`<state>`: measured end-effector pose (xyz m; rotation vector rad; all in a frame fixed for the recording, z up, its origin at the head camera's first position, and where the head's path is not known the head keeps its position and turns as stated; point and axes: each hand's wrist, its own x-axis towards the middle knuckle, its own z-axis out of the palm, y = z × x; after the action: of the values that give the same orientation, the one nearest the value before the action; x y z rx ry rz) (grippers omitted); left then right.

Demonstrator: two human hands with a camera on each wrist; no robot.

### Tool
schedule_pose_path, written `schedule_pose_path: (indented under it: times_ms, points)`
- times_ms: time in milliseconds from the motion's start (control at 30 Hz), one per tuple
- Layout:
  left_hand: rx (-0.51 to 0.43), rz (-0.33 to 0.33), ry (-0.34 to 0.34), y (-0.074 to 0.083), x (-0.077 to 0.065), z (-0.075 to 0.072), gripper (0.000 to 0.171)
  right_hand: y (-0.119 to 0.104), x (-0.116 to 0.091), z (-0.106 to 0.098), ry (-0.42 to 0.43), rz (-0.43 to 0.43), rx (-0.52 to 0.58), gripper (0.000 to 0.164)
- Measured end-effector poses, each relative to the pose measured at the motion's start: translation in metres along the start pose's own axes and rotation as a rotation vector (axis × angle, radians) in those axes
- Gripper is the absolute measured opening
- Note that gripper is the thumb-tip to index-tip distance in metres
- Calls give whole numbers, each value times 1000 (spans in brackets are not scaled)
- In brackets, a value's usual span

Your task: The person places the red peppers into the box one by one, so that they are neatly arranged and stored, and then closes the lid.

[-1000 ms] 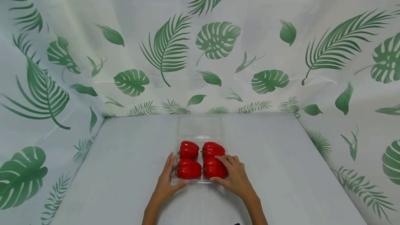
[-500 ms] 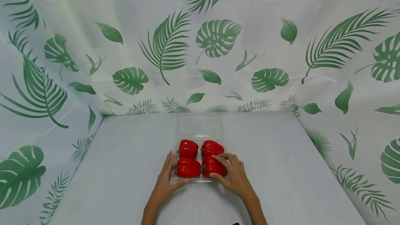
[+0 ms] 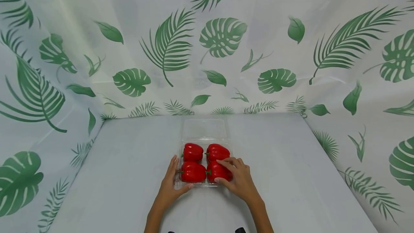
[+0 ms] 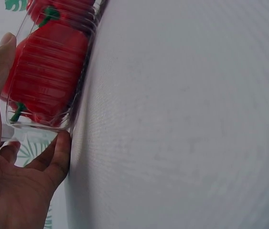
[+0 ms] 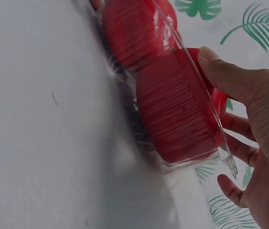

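A clear plastic clamshell box (image 3: pixel 204 128) lies with its lid folded back, holding red bell peppers. Two sit at the back, one left (image 3: pixel 193 152) and one right (image 3: pixel 218 152). My right hand (image 3: pixel 240 182) grips the front right bell pepper (image 3: pixel 214 172), thumb at its near side and fingers over its top right. My left hand (image 3: pixel 168 190) holds the box's near left corner, beside the front left bell pepper (image 3: pixel 193 172). In the left wrist view its thumb lies along the front wall and its fingertips touch the end wall. The right wrist view shows the right thumb (image 5: pixel 220 71) against the pepper above the rim.
The box rests on a table with a pale cloth (image 3: pixel 129 161). Leaf-printed curtains (image 3: pixel 213 92) rise at the back and on both sides. Small dark objects (image 3: pixel 240 230), too cut off to name, show at the bottom edge of the head view.
The head view has shifted slightly, and the dark objects at its bottom edge show more. Both hands keep nearly the same places on the box and bell pepper.
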<state>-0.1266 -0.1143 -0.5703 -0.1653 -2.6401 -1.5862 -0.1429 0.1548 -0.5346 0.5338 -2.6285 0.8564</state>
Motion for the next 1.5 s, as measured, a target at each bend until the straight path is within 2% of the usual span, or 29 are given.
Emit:
schedule_pose_path:
  times_ms: [267, 633, 933, 1200, 1500]
  points:
    - [-4, 1, 4, -2, -1, 0, 106, -2, 0, 4, -10, 0, -30, 61]
    - [2, -11, 5, -1, -1, -2, 106, -1, 4, 4, -64, 77, 1, 59]
    - [-21, -5, -1, -2, 0, -1, 105, -3, 0, 0, -92, 73, -17, 61]
    - [-10, -8, -8, 1, 1, -1, 105, -4, -3, -6, -83, 40, -59, 64]
    - [-9, -3, -10, 2, 0, -2, 105, -3, -5, -7, -52, 53, -1, 61]
